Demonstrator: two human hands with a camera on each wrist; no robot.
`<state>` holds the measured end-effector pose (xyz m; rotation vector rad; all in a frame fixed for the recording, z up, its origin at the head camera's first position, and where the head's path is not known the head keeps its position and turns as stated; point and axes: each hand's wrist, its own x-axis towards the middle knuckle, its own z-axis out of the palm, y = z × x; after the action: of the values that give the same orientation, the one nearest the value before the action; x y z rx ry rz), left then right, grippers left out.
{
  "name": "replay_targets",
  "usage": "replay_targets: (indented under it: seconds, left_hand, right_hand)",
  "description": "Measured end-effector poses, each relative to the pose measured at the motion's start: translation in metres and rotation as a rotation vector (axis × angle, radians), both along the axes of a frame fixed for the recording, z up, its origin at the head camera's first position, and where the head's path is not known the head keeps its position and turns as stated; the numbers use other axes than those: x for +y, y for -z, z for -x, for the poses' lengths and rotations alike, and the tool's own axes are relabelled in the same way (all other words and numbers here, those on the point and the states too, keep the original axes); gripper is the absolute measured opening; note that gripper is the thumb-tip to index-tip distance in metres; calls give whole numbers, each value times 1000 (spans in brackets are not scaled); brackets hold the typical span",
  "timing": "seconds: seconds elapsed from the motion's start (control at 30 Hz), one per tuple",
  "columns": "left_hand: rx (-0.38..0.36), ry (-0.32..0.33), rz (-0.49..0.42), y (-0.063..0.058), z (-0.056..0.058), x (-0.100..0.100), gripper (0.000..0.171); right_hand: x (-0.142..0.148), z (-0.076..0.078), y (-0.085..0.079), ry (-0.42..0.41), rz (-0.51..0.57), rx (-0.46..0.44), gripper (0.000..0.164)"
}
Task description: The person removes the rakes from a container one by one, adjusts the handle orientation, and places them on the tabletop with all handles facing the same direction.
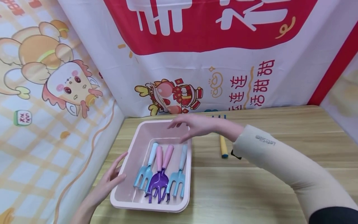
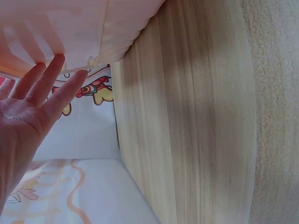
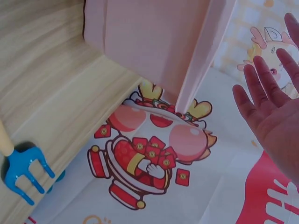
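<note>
A pale pink plastic tub point(image 1: 151, 207) stands on the table. Inside lie light blue garden hand forks point(image 1: 177, 180) on either side of overlapping purple hand forks point(image 1: 158, 180) with pink handles; all their handles point away from me. My left hand point(image 1: 111, 178) is at the tub's left side, fingers spread and fingertips right at the wall, as the left wrist view also shows. Above the back right corner of the tub hovers my right hand point(image 1: 194, 126), holding nothing, its fingers loosely extended. In the right wrist view that hand point(image 3: 275, 119) has its fingers apart.
Right of the tub, a hand fork with a yellow handle point(image 1: 223, 146) and blue tines point(image 3: 30, 170) lies on the wooden table point(image 1: 251, 186), partly hidden by my right forearm. Printed cloth point(image 1: 212, 74) hangs behind the table, and another cloth point(image 1: 56, 130) along the left side.
</note>
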<state>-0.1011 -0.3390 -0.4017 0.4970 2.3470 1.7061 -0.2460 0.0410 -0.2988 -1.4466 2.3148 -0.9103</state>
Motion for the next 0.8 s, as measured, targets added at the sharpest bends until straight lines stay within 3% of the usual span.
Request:
replay_targets:
  seconds: [0.2,0.8]
  left_hand:
    - [1,-3,-1,-1,1,0,68]
    - [-24,12,-45,3,-1,-2,68]
  right_hand:
    - [-21,3,7,-56,-49,-11,61]
    - [-68,7,38,-57,-169,-133,62]
